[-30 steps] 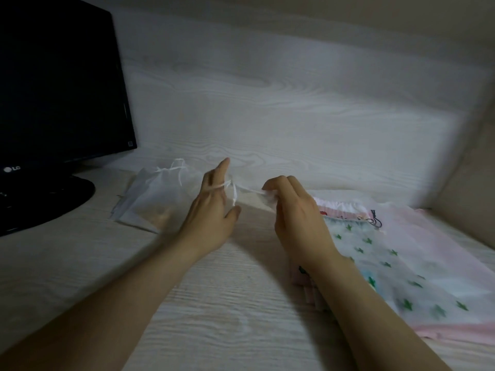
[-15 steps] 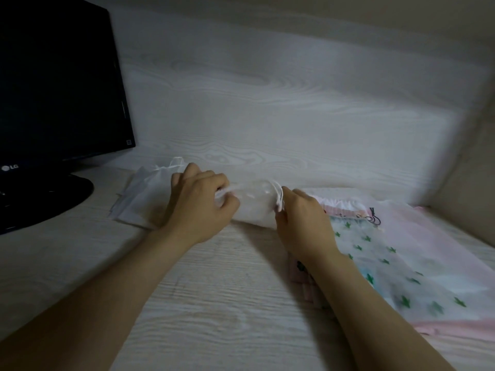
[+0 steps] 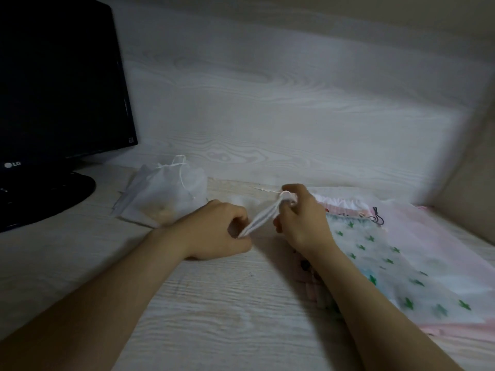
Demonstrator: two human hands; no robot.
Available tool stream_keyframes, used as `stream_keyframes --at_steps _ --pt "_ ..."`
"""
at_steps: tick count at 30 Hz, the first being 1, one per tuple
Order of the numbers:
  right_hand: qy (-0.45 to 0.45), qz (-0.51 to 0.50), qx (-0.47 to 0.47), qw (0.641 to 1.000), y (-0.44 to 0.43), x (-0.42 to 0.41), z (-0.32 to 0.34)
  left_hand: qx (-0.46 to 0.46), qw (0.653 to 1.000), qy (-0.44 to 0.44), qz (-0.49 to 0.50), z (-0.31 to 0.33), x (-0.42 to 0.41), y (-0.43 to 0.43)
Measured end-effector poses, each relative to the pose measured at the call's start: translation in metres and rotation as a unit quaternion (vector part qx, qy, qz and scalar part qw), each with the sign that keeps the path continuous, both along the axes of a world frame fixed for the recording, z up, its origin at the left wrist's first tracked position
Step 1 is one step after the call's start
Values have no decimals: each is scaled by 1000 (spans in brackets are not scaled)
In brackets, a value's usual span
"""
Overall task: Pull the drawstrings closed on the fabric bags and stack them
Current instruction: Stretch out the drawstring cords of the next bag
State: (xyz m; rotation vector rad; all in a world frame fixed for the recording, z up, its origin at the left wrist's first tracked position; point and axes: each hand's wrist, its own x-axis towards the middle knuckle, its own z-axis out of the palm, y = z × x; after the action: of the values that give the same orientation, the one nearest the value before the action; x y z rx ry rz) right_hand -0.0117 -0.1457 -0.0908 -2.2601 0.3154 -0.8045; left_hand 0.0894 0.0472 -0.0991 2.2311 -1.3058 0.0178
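A small white fabric bag is stretched into a narrow strip between my two hands over the desk. My left hand pinches its lower end near the desk top. My right hand grips its gathered top, with a thin white drawstring trailing left from the fingers. Behind my left hand lies a pile of white drawstring bags, the top one cinched. To the right, under my right forearm, lies a flat bag with green stars on top of pink bags.
A black monitor on its round stand fills the left. The pale wood-grain desk meets a matching back wall. A beige side panel closes in the right.
The small bag was spread wide between my hands; now it is bunched into a thin strip. My left hand has dropped toward the desk and my right hand has risen a little.
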Motion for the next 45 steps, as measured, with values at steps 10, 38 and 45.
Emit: stream_keyframes --at_steps 10,38,45 --pt "-9 -32 318 948 2 -6 18 -14 997 -68 35 -2 13 2" --pt "-2 61 339 939 -5 4 3 -139 962 -52 231 1 20 4" --pt "31 94 295 950 -3 0 1 -174 962 -50 204 5 18 3"
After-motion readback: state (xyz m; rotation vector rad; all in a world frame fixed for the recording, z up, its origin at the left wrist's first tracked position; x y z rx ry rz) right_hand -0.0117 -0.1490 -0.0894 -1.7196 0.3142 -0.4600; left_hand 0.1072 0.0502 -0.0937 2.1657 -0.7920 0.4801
